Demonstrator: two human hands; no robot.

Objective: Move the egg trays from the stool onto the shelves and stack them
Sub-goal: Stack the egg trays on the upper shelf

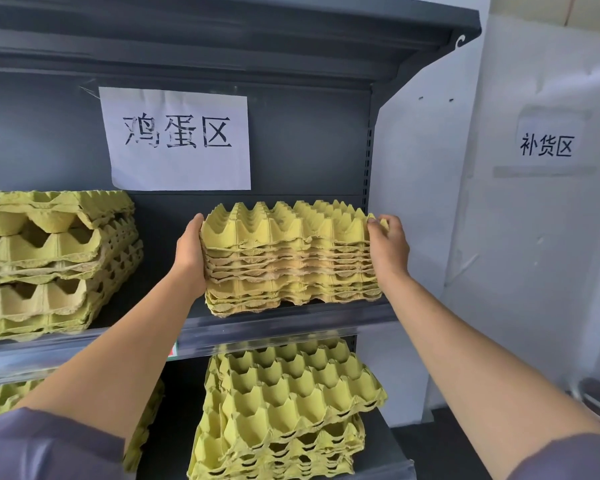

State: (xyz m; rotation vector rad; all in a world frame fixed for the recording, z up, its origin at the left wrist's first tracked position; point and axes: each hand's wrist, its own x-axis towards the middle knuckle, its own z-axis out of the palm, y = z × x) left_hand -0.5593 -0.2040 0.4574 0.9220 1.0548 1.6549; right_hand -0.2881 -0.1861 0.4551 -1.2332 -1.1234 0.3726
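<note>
Gripping yellow-green pulp tray stack (290, 258), ragged edges

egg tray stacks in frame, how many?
4: upper shelf left; upper right, between both hands; lower shelf right; lower left, mostly hidden by the arm.

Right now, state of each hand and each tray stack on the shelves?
left hand: gripping the left edge of the held tray stack.
right hand: gripping its right edge.
held tray stack: nested, on the upper shelf, front edge overhanging.
left stack: resting on the upper shelf, unevenly nested.
lower stack: resting on the shelf below, slightly skewed.
</note>
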